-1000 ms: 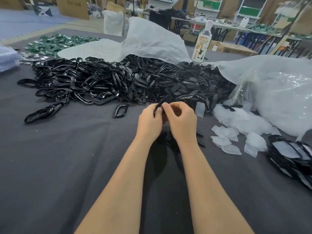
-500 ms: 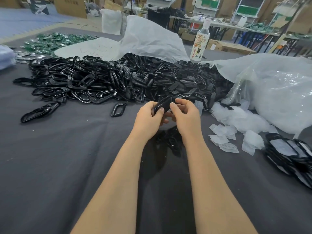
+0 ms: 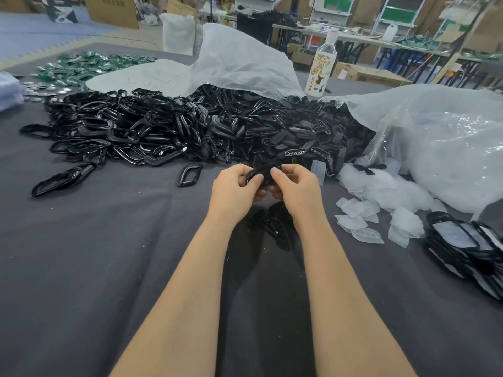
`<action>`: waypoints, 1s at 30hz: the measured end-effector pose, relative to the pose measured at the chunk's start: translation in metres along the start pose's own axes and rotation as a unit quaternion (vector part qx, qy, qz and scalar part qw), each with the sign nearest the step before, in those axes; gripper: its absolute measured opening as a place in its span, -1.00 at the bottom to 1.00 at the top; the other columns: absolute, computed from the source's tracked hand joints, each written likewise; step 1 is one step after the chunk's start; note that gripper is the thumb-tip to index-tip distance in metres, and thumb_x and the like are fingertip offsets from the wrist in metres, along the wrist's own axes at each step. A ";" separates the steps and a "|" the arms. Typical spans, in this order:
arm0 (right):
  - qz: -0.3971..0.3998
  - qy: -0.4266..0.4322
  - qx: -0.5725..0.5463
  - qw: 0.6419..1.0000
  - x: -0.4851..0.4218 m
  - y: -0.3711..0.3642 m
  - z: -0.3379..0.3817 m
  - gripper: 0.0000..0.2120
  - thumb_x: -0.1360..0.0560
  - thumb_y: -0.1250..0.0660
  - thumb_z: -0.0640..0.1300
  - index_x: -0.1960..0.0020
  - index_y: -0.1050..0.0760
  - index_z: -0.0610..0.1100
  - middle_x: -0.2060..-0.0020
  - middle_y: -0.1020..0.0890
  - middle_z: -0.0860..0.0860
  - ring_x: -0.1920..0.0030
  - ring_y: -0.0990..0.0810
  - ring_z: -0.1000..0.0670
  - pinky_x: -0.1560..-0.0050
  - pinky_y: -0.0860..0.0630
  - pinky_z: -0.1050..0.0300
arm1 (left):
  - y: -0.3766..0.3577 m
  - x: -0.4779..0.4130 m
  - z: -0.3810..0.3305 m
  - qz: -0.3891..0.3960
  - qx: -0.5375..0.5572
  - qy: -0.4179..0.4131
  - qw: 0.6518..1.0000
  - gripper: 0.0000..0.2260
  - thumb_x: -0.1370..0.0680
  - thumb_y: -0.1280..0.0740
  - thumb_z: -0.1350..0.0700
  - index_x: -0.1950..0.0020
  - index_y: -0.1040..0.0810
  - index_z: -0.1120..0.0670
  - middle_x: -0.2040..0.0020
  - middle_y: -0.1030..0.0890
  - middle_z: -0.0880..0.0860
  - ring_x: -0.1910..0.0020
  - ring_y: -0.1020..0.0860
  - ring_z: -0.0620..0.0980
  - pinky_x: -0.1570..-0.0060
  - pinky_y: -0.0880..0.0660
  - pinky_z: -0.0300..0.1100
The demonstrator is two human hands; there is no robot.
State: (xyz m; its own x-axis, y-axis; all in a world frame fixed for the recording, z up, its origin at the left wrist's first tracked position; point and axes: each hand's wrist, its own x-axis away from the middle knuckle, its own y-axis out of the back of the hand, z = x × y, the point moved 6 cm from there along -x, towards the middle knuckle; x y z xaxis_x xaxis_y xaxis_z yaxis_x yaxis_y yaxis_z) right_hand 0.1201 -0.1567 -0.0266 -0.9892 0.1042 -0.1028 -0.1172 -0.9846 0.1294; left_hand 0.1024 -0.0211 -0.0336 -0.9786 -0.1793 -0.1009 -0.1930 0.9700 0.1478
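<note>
small glossy black oval plastic piece [image 3: 261, 173], held above the dark grey cloth table [image 3: 81, 268] just in front of the large heap of glossy black plastic frames [image 3: 174, 131]. fingers hide most of the piece. only its curved upper edge shows, so its exact form is hard to make out. two hands, the left hand [image 3: 234, 192] and the right hand [image 3: 297, 189], each pinch one end between thumb and curled fingers. the piece's long axis runs left to right, roughly parallel to the heap's front edge, with the right end tilted slightly up. one loose black frame [image 3: 189, 175] lies flat just in front of the heap, left of the hands. a few small black parts [image 3: 275, 227] lie well in front of the heap, partly covered by the wrists and too indistinct to count. one clear labelled bottle [image 3: 321, 69] stands upright behind the heap. the heap's frames are too many and too tangled to count. a stack of black-rimmed parts [image 3: 468, 248], in front of the heap and to its right, is cut off at the picture's edge.
</note>
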 end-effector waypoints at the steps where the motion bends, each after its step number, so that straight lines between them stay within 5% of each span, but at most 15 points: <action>1: -0.007 0.008 0.017 1.000 0.000 0.001 0.000 -0.87 -0.53 -0.34 -0.18 0.15 -0.48 0.01 0.27 -0.62 0.04 0.40 -0.60 0.19 0.31 -0.56 0.31 | 0.000 0.000 0.000 -0.001 -0.006 -0.002 1.000 -0.87 -0.57 -0.34 0.21 0.13 -0.54 0.00 0.32 -0.66 -0.04 0.33 -0.66 -0.14 0.11 -0.62 -0.16; 6: -0.038 -0.006 0.029 0.999 -0.001 0.004 -0.004 -0.96 -0.53 -0.34 -0.21 0.07 -0.48 -0.14 0.29 -0.62 0.01 0.43 -0.62 0.18 0.29 -0.60 0.29 | -0.001 0.001 0.003 -0.026 0.011 0.012 1.000 -0.89 -0.56 -0.36 0.21 0.09 -0.55 -0.01 0.24 -0.67 -0.02 0.31 -0.65 -0.17 0.13 -0.59 -0.24; 10: -0.038 -0.018 0.013 0.999 0.001 0.002 -0.004 -0.92 -0.51 -0.35 -0.24 0.02 -0.51 -0.24 0.30 -0.64 -0.05 0.42 -0.64 0.13 0.30 -0.62 0.26 | 0.003 0.005 0.000 -0.056 -0.054 0.001 0.997 -0.82 -0.57 -0.34 0.12 0.17 -0.47 -0.14 0.34 -0.63 -0.09 0.42 -0.58 -0.29 0.38 -0.45 -0.47; 13: -0.033 -0.013 0.038 0.999 0.003 0.001 -0.002 -0.90 -0.51 -0.36 -0.21 0.03 -0.52 -0.25 0.31 -0.65 -0.07 0.40 -0.65 0.10 0.27 -0.63 0.21 | 0.004 0.006 -0.004 -0.065 -0.091 -0.013 0.994 -0.78 -0.57 -0.33 0.10 0.20 -0.42 -0.16 0.32 -0.60 -0.12 0.32 -0.59 -0.23 0.34 -0.44 -0.41; 16: -0.078 0.035 0.138 0.987 0.002 0.010 0.004 -0.85 -0.53 -0.34 -0.10 0.02 -0.57 -0.19 0.19 -0.66 -0.04 0.15 -0.66 -0.01 0.03 -0.55 0.18 | 0.004 0.004 -0.002 -0.064 -0.066 -0.001 0.996 -0.81 -0.59 -0.31 0.13 0.15 -0.43 -0.13 0.26 -0.62 -0.07 0.19 -0.61 -0.07 0.10 -0.55 -0.16; 18: -0.130 0.063 0.253 0.957 0.001 0.024 0.008 -0.75 -0.56 -0.27 -0.07 -0.15 -0.57 -0.16 -0.08 -0.61 -0.07 -0.15 -0.55 -0.07 -0.14 -0.37 0.21 | 0.005 0.003 0.000 -0.063 -0.029 0.015 0.997 -0.79 -0.59 -0.30 0.16 0.16 -0.43 -0.13 0.29 -0.61 -0.05 0.28 -0.57 -0.09 0.01 -0.57 -0.04; 21: -0.104 0.003 0.397 0.912 -0.004 0.034 -0.004 -0.67 -0.61 -0.17 -0.04 -0.33 -0.49 -0.07 -0.46 -0.28 -0.13 -0.45 -0.21 -0.17 -0.40 -0.14 0.03 | 0.008 0.004 0.002 -0.070 0.002 0.030 0.997 -0.76 -0.60 -0.29 0.17 0.16 -0.42 -0.16 0.34 -0.60 -0.05 0.39 -0.49 -0.14 0.02 -0.55 -0.03; 24: -0.055 -0.039 0.464 0.883 -0.005 0.031 -0.013 -0.61 -0.62 -0.11 0.03 -0.41 -0.39 -0.05 -0.51 -0.17 -0.14 -0.50 -0.11 -0.18 -0.49 -0.05 -0.08 | 0.007 0.005 0.001 -0.071 0.011 0.031 0.997 -0.76 -0.60 -0.29 0.16 0.15 -0.41 -0.17 0.33 -0.59 -0.05 0.39 -0.49 -0.15 0.05 -0.55 -0.06; 30: -0.076 -0.032 0.474 0.877 -0.006 0.031 -0.015 -0.54 -0.63 -0.10 0.03 -0.42 -0.31 -0.22 -0.40 -0.37 -0.13 -0.45 -0.24 -0.16 -0.46 -0.13 -0.13 | 0.008 0.004 0.002 -0.073 0.019 0.037 0.996 -0.89 -0.60 -0.29 0.14 0.04 -0.47 -0.08 0.30 -0.59 -0.04 0.37 -0.49 -0.13 0.08 -0.54 -0.08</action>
State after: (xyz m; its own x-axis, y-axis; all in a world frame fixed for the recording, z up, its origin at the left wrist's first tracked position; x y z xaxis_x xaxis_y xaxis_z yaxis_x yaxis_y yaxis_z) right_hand 0.1239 -0.1895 -0.0364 -0.9554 0.2608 -0.1385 -0.2381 -0.4028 0.8838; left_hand 0.0975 -0.0135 -0.0349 -0.9428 -0.3300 -0.0463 -0.3331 0.9377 0.0990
